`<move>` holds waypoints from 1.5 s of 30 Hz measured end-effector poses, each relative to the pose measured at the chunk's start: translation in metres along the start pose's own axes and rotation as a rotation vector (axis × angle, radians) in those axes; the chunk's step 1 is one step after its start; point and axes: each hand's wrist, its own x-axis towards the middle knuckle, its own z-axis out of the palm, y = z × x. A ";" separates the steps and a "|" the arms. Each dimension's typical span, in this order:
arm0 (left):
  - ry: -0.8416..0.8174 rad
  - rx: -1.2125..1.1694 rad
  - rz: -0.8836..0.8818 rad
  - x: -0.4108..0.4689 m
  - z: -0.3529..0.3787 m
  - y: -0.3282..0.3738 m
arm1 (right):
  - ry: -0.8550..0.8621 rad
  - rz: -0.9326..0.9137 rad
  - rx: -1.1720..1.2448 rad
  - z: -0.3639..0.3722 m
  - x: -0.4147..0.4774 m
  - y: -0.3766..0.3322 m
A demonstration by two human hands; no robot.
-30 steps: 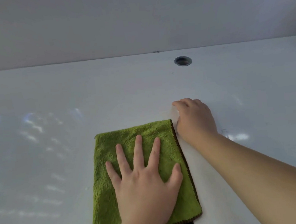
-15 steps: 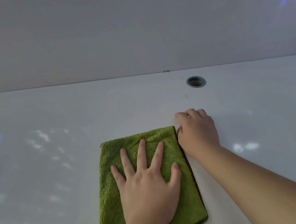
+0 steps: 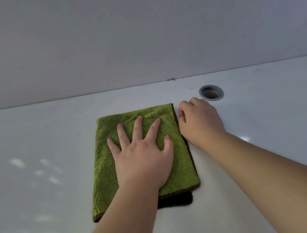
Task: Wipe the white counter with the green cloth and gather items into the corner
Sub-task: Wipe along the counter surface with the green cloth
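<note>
The green cloth (image 3: pixel 106 158), folded with a brown hem, lies flat on the white counter (image 3: pixel 39 146) close to the back wall. My left hand (image 3: pixel 143 155) presses on the cloth's middle with its fingers spread and straight. My right hand (image 3: pixel 199 121) sits against the cloth's upper right edge. Its fingers are curled and its thumb meets the brown hem, where it seems to pinch the cloth. Both forearms reach in from the bottom of the view.
A round grey-rimmed hole (image 3: pixel 211 92) is set in the counter just behind my right hand. A plain wall (image 3: pixel 141 42) rises along the counter's back edge. Light patches reflect on the counter at left.
Both hands and the cloth have slid away from me toward the back wall. The cloth's far edge now lies close to the round hole.
</note>
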 end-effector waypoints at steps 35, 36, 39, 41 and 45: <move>0.002 0.045 0.077 0.025 -0.006 -0.034 | 0.091 -0.039 -0.139 0.017 0.004 0.004; 0.007 0.038 0.073 0.013 -0.006 -0.037 | 0.087 -0.051 -0.148 0.016 0.004 0.004; 0.022 0.011 0.051 -0.031 -0.008 -0.049 | 0.052 -0.063 -0.158 0.013 0.003 -0.002; 0.019 -0.004 0.039 -0.062 -0.011 -0.055 | 0.027 -0.061 -0.159 0.010 0.000 -0.004; 0.017 -0.029 0.011 -0.122 -0.015 -0.066 | -0.009 -0.033 -0.133 0.006 -0.006 -0.006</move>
